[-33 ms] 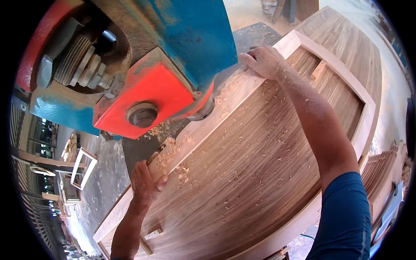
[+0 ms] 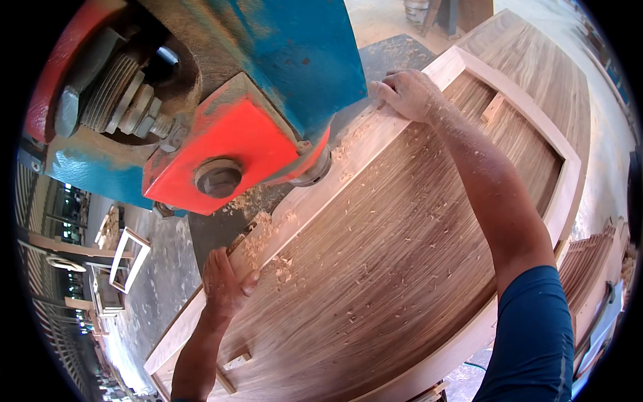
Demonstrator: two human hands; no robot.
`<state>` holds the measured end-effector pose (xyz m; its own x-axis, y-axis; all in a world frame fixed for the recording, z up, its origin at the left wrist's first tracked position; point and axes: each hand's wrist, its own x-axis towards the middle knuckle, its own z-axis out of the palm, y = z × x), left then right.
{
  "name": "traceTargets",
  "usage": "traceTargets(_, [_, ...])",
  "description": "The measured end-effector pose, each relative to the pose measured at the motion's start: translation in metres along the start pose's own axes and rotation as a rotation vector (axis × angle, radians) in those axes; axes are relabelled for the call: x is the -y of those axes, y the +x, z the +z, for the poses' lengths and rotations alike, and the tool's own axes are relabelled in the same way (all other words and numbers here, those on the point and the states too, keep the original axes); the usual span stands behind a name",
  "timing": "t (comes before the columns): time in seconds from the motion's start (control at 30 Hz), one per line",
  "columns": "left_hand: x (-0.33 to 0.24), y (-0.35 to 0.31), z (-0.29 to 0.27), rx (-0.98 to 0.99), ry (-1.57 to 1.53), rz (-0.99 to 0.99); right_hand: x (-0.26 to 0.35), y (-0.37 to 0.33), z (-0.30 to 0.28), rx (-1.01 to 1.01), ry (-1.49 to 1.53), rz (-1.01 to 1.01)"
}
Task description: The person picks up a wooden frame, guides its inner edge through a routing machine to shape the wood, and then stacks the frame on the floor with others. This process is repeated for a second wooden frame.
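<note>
A large rectangular wooden frame of pale wood slants from lower left to upper right. Inside it lies a brown wood-grain panel sprinkled with shavings. My left hand grips the frame's far rail near its lower left part, thumb on top and fingers over the outer edge. Further up the same rail, my right hand is closed round the edge with curled fingers. Between the two hands, the round metal cutter head of a blue and red machine stands over the rail. Its lower tip is hidden.
Curled wood shavings heap on the rail near my left hand. Under the rail is a dark machine table. Small wooden blocks lie inside the frame. A wood-grain board extends behind it. A small white frame stands at far left.
</note>
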<state>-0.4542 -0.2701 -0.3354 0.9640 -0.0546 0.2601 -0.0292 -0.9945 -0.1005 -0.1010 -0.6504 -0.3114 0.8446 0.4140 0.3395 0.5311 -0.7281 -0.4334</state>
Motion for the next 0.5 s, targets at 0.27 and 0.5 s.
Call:
traceTargets(0.27, [-0.0011,-0.0017,-0.0013,0.007,-0.012,-0.002,-0.0048,-0.0002,0.0007,-0.023,-0.049,-0.048])
traceTargets(0.5, [-0.0039,-0.0027,-0.0048,0.036,-0.015,-0.022,-0.0032,0.0013,0.0019,-0.011,-0.024,-0.009])
